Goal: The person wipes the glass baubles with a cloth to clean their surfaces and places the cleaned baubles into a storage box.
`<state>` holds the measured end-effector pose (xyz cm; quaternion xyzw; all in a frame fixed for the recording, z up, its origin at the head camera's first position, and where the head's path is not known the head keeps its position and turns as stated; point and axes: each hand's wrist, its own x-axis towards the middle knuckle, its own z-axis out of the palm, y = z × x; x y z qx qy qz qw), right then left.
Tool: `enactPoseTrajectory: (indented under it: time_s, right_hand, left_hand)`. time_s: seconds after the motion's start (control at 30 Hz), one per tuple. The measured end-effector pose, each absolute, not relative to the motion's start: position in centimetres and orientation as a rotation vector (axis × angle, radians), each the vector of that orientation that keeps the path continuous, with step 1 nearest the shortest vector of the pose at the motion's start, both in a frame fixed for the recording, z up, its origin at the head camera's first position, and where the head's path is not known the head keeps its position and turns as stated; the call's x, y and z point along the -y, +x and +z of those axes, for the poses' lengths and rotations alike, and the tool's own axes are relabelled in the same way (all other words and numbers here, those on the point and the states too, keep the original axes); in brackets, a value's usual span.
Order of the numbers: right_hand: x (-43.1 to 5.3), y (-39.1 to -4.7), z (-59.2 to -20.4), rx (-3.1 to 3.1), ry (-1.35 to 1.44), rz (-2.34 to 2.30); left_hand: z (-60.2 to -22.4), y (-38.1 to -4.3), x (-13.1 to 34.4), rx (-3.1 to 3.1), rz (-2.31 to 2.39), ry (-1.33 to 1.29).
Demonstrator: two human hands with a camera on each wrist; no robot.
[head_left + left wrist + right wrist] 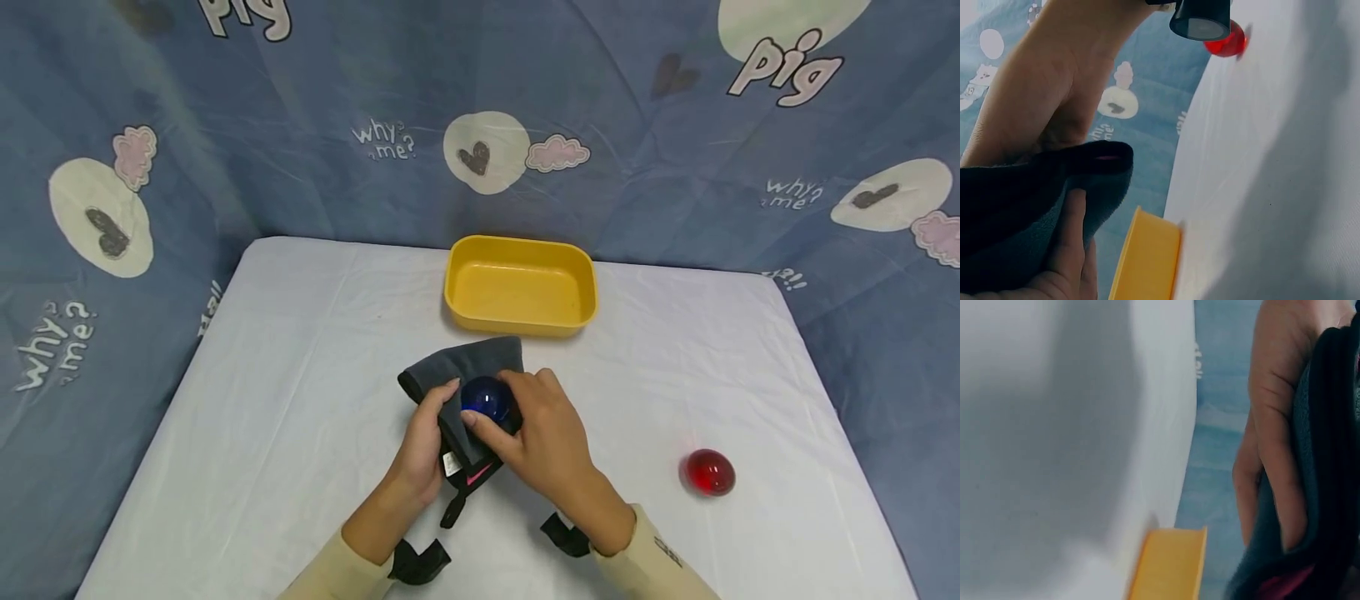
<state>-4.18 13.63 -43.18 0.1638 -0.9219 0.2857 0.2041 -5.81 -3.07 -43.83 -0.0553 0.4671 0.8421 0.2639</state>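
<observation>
Hands (418,454) (551,429) hold grey cloth (476,358) and blue ball (486,397) near a yellow tub (517,322).

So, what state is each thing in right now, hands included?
Grey black-edged cloth: folded, held up off the table.
Blue translucent ball: held against the cloth.
Red translucent ball: resting on the white sheet, untouched.
Yellow rectangular tub: upright, uncovered.
Left hand: gripping the cloth.
Right hand: pinching the blue ball.
</observation>
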Motion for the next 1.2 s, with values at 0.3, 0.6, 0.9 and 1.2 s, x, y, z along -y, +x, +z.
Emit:
enactPoseTrajectory:
  time_s: [0.3, 0.6, 0.9, 1.2]
  right_hand:
    - [-13.5, -4.3, -43.0, 2.651, 0.320, 0.947]
    - [-13.9, -3.4, -43.3, 2.557, 0.517, 0.481]
    - [-14.3, -4.2, -43.7, 2.499, 0.569, 0.448]
    - [-14.3, -4.6, -44.0, 2.533, 0.544, 0.718]
  left_hand:
    - [-44.1, -6.0, 2.9, -1.239, 2.270, -0.149]
    - [-44.2, -6.4, 3.0, -1.275, 2.304, -0.190]
    - [-44.6, -6.4, 2.4, -1.295, 2.274, -0.100]
    - [-44.7, -6.2, 2.3, -1.299, 2.280, -0.122]
